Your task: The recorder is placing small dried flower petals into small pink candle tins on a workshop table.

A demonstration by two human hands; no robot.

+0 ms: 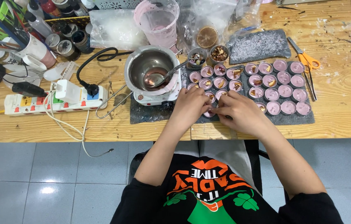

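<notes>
Pink wax fills the tealight cups (283,89) right of your hands; the far ones are undecorated. Your left hand (192,108) and right hand (239,112) pinch one tealight cup (210,112) between curled fingertips.

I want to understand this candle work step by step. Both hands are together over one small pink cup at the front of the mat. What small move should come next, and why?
Probably the left hand and right hand should finish placing the dried bits into the cup under the fingertips, then move on to the plain pink cups at the right, which carry no topping, unlike the decorated cups behind.
</notes>
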